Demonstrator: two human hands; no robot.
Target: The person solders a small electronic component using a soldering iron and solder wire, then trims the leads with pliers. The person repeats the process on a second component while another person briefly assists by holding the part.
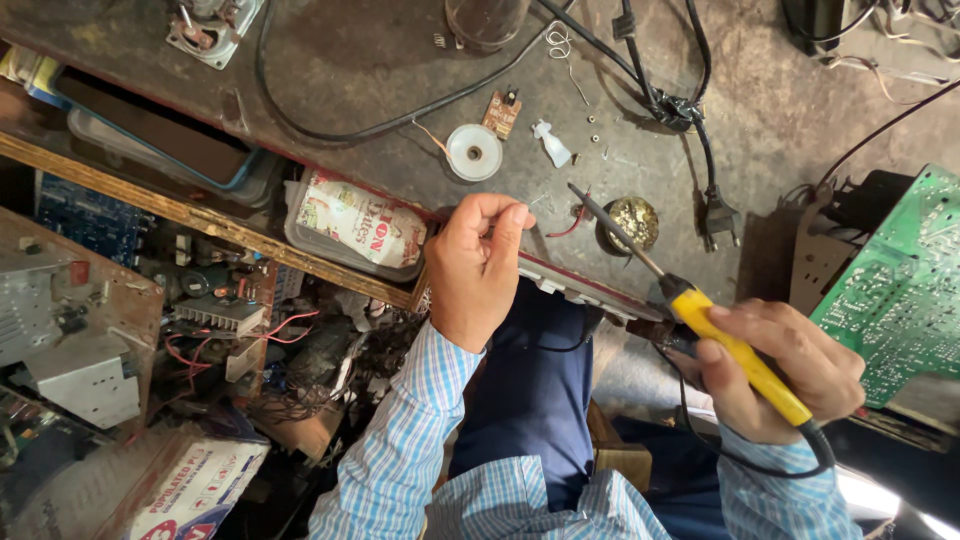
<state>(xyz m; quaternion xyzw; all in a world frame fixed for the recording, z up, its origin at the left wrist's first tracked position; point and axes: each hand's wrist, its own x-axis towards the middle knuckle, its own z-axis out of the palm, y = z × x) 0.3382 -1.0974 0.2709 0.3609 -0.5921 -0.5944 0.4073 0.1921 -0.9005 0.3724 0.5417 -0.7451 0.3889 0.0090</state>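
Yellow soldering iron being gripped by right hand fingers, tip being held over brass wool pot on surface, left hand being curled shut at surface edge, solder spool nearby.

The left hand is curled shut, hiding whatever its fingers pinch. A glass jar at the workbench's far edge is cut off by the top, as is the green circuit board on the right.

Yellow soldering iron; green circuit board; blue-checked sleeves.
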